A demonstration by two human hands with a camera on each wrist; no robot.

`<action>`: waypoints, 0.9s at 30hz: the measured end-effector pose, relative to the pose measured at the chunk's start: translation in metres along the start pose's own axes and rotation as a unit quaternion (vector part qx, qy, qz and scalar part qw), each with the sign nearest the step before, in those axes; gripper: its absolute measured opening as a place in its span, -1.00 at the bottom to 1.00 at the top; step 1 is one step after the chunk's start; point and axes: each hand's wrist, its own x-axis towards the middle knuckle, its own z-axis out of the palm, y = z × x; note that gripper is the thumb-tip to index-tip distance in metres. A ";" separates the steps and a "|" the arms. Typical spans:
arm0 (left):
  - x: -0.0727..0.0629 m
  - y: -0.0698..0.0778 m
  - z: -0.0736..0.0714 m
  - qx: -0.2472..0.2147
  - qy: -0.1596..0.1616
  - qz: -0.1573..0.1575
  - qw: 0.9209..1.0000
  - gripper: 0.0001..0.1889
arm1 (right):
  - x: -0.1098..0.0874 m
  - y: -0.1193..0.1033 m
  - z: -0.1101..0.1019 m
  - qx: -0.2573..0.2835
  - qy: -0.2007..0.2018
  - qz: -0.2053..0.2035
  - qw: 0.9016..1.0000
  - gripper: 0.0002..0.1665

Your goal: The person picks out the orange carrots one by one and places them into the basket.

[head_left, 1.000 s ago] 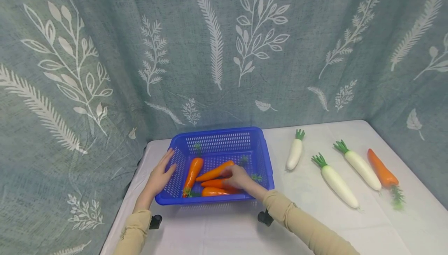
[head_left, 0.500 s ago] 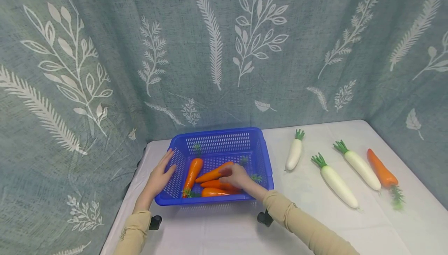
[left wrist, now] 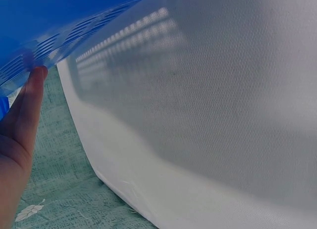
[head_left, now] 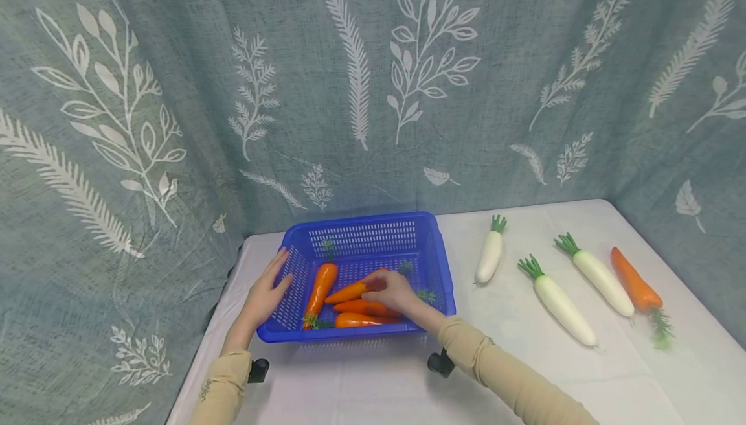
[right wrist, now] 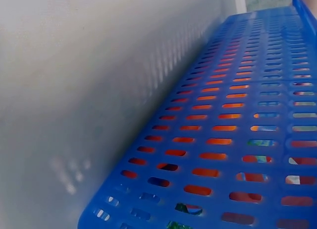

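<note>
Four-sided and blue, a plastic basket (head_left: pixel 361 219) stands on the table with several orange carrots inside. My right hand (head_left: pixel 399 294) reaches in over the near right part. Its thumb and bent fingers overlap the right half of the upper slanting carrot (head_left: pixel 344 293); I cannot tell whether they grip it. Just below the hand lies another carrot (head_left: pixel 358 308), and a third carrot (head_left: pixel 358 320) is by the near wall. At left inside, a long carrot (head_left: pixel 322 286) points away. My left hand (head_left: pixel 265 295), fingers extended, rests along the basket's left side.
Three white radishes (head_left: pixel 491 256) with green tops lie right of the basket, with one carrot (head_left: pixel 635 282) at the far right. White cloth covers the table (head_left: pixel 361 386). A patterned curtain (head_left: pixel 361 88) stands behind and at both sides.
My right hand has lifted off the carrot nearer me and shifted slightly away, onto the upper slanting carrot. The lower carrot shows more fully. My left hand stays at the basket's side.
</note>
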 end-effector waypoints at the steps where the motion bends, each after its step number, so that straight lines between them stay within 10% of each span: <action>1: 0.000 0.000 0.000 0.000 0.000 -0.001 1.000 -0.43 | 0.000 0.000 0.000 0.003 0.000 0.000 1.000 -0.68; 27: 0.001 0.000 0.000 -0.003 -0.003 0.004 1.000 -0.43 | 0.000 -0.004 -0.003 0.157 -0.019 0.032 0.987 -0.59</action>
